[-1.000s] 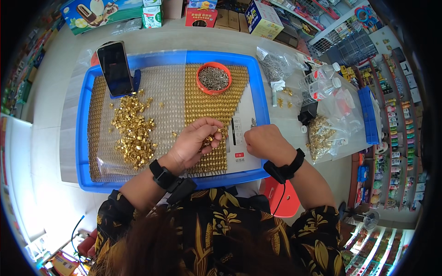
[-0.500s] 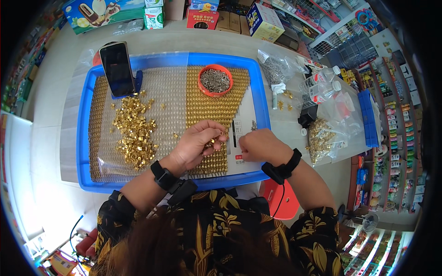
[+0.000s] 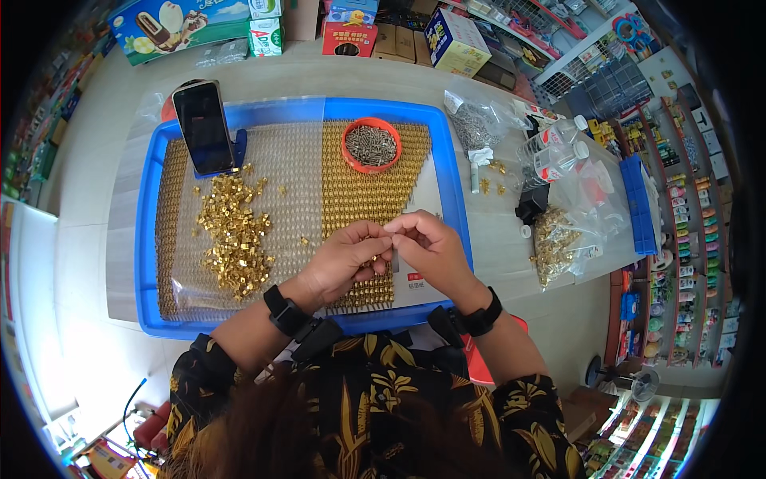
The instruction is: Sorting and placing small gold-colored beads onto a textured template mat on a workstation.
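My left hand (image 3: 345,259) and my right hand (image 3: 427,246) meet fingertip to fingertip over the near right part of a blue tray (image 3: 148,263). Between the fingers is a small gold part, mostly hidden; the left hand pinches it and the right hand's thumb and forefinger close on something tiny against it. Under the hands lie neat rows of gold parts (image 3: 359,191) on a perforated mat. A loose heap of gold parts (image 3: 231,235) lies left of my left hand. An orange bowl of small dark screws (image 3: 370,145) stands beyond the hands.
A black phone on a blue stand (image 3: 204,126) is at the tray's far left. Right of the tray lie clear bags with gold parts (image 3: 558,243) and screws (image 3: 475,124), and two plastic bottles (image 3: 558,156). Cardboard boxes (image 3: 455,44) line the far edge.
My right hand has moved left from the tray's white strip to join my left hand; the fingertips now touch over the gold rows.
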